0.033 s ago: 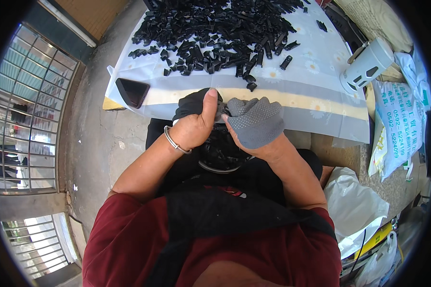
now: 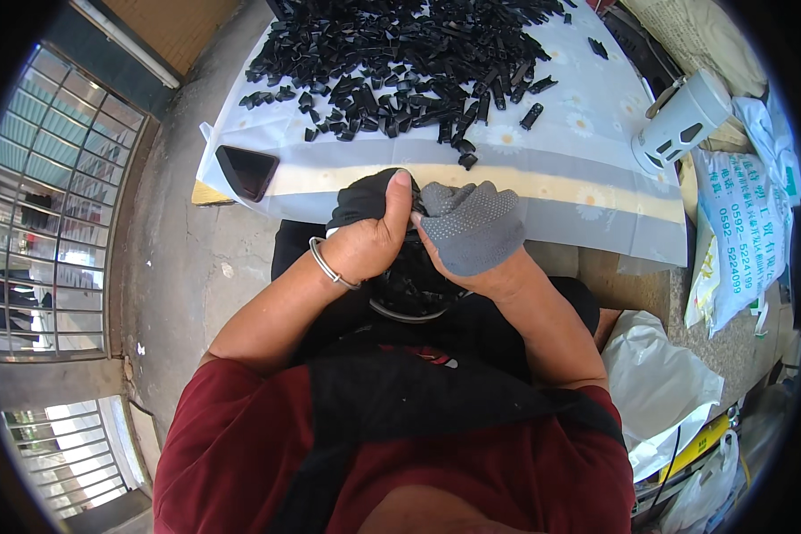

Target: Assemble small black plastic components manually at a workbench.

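My left hand [image 2: 373,222], in a black fingerless glove with the thumb bare, is closed just beyond my lap. Beside it, nearly touching, my right hand [image 2: 474,230] is closed in a grey glove with pale grip dots. A sliver of a small black plastic piece [image 2: 418,206] shows between the two thumbs; the fingers hide most of it. Under my hands, a round container [image 2: 407,317] with a pale rim rests in my lap, with black plastic pieces [image 2: 412,280] in it. A large heap of similar black pieces [image 2: 383,76] covers the far part of the table.
A flowered plastic cover lies over the table [image 2: 587,209]. A dark phone [image 2: 246,172] lies at its left edge, and a pale tumbler [image 2: 683,121] stands at the right. Printed plastic sacks [image 2: 740,236] and a white bag [image 2: 663,383] sit to my right.
My left hand has shifted slightly right and nearer to me, narrowing the gap between the hands. The small piece shows less than before. My right hand has barely moved.
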Available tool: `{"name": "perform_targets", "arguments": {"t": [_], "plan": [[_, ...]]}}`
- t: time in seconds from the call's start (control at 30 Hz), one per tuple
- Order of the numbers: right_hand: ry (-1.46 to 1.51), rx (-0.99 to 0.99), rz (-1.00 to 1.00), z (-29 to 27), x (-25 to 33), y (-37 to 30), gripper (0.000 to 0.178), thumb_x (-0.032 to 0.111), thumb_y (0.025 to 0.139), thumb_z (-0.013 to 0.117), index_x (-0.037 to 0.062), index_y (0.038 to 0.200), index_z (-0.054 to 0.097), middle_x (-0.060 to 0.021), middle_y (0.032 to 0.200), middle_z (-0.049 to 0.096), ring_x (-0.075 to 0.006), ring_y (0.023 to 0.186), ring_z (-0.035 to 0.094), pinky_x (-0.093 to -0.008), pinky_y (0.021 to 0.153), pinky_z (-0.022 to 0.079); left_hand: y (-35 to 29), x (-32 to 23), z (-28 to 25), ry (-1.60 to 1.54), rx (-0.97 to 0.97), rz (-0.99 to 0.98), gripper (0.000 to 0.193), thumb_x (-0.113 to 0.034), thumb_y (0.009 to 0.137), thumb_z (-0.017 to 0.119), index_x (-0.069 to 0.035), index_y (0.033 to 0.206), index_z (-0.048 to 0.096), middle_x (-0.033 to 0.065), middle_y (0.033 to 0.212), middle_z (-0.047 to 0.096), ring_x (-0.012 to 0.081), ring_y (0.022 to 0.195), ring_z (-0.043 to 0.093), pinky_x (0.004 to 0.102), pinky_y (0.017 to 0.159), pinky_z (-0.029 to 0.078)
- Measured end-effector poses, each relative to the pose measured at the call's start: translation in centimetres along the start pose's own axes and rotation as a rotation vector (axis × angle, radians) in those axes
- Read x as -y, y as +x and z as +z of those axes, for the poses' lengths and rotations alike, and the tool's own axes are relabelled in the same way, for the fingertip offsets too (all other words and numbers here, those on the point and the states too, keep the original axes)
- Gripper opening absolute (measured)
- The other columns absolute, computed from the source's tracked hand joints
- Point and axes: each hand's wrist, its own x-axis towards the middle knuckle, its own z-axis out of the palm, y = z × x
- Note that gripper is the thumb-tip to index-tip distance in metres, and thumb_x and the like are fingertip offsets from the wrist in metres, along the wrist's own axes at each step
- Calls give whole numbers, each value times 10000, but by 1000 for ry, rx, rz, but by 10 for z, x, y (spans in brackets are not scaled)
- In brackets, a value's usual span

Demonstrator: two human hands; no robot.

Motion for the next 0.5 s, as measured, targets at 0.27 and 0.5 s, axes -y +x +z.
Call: {"name": "perform_targets", "arguments": {"t": [0.27, 0.5], "plan": [[-109, -217, -67, -2, 8, 3, 169, 240, 765, 565, 76, 744, 531, -61, 563, 505, -249, 512, 512, -368, 477, 360, -1, -8, -1, -708, 57, -308, 409, -329, 927, 364, 13, 932, 587, 91, 856, 618, 198, 785, 575, 289, 732, 439], [33, -323, -66, 20, 3, -4, 171, 237, 778, 577, 66, 797, 570, -80, 636, 551, -254, 545, 515, -367, 522, 380, -1, 3, 9, -1300, 69, -588, 372, -318, 889, 453, 2, 1060, 535, 89, 1011, 592, 183, 907, 564, 298, 818, 441]]}}
